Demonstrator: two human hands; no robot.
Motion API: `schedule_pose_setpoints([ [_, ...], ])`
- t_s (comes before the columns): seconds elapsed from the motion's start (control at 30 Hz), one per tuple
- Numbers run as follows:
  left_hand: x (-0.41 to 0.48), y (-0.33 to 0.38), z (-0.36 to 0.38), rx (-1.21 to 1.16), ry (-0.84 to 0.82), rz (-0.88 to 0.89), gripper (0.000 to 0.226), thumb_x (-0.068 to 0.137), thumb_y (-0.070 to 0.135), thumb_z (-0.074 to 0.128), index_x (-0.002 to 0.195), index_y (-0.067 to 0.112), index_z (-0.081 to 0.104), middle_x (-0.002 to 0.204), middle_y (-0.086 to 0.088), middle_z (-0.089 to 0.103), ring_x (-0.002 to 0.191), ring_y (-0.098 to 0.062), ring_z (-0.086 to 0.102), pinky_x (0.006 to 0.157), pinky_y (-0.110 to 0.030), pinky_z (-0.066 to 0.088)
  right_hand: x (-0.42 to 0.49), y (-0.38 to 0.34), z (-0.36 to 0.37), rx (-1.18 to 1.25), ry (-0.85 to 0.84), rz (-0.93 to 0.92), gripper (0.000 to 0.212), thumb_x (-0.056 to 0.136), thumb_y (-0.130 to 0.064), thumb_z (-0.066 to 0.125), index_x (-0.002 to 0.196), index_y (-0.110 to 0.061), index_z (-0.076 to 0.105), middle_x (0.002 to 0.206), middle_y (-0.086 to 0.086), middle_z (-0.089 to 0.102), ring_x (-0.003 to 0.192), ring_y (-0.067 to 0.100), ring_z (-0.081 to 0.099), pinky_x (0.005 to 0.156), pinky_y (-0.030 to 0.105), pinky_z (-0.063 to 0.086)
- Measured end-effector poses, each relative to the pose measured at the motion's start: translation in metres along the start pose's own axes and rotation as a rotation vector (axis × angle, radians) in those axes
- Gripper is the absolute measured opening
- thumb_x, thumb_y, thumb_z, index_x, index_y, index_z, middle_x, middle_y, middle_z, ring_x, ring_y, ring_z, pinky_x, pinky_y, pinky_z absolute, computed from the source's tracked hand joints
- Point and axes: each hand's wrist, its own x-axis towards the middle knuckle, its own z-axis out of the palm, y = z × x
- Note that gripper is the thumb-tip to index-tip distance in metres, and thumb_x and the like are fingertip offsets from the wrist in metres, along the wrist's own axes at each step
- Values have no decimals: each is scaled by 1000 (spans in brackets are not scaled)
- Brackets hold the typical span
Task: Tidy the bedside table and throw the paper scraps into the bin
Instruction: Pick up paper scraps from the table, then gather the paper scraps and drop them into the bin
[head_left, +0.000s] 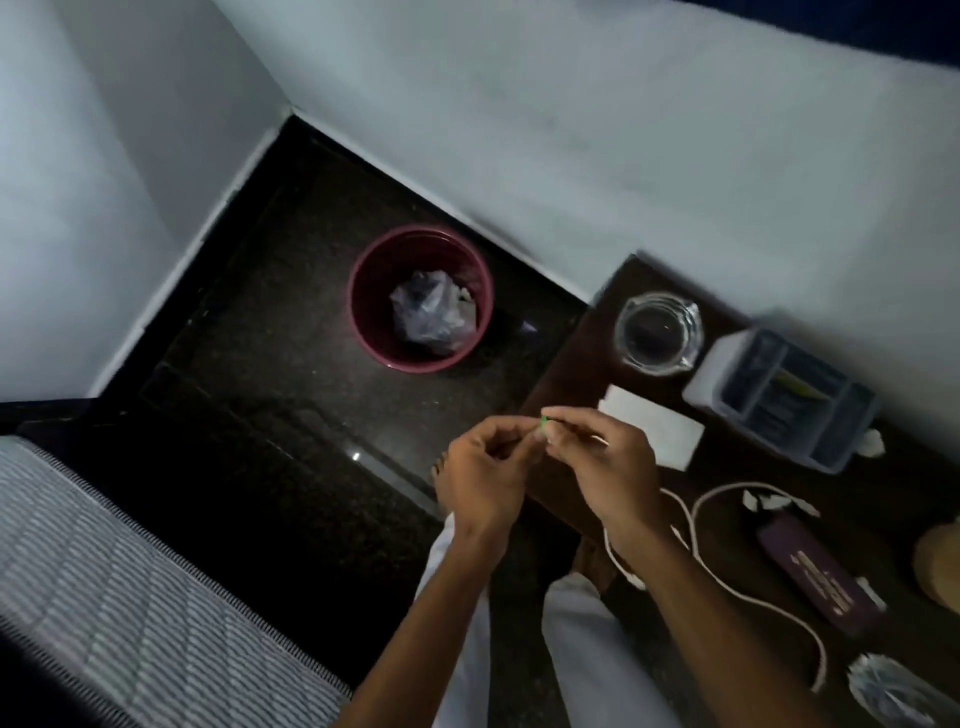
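Maroon plastic, the bin (366, 332) stands on the dark floor (270, 364), ahead and to the left of both hands, beyond the worktop's (571, 384) left edge. The left hand (483, 467) and right hand (605, 467) meet over that edge. The fingers (574, 415) of each are curled, pinching a small green-tipped item (544, 421) too small to identify. Torn paper scraps (779, 501) lie on the worktop to the right, nearer the right hand. The left hand is nearer the bin, so a drop would likely travel leftward and forward.
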Motion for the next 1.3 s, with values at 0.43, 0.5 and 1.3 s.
schedule_pose_setpoints([
  [0.43,177,-5,-64,-459,233,-320,28,95,-4,61,121,3,68,113,-16,74,105,-22,73,100,-37,56,147,-45,168,-104,180,44,8,86,-14,75,91,-20,76,85,-6,74,77,1,68,61,3,48],
  [0.5,193,-11,-71,-527,239,-380,31,95,-6,58,124,3,65,116,-18,73,109,-24,71,102,-39,54,163,-39,184,-78,168,92,13,87,-8,73,97,-16,75,90,-1,75,78,4,69,64,8,52],
  [1.3,60,-9,-40,-102,20,-138,18,98,10,60,109,20,69,101,0,75,92,-14,74,83,-28,59,10,-4,75,-279,293,-186,15,92,-17,67,106,-19,73,101,-10,73,91,-4,67,78,10,52],
])
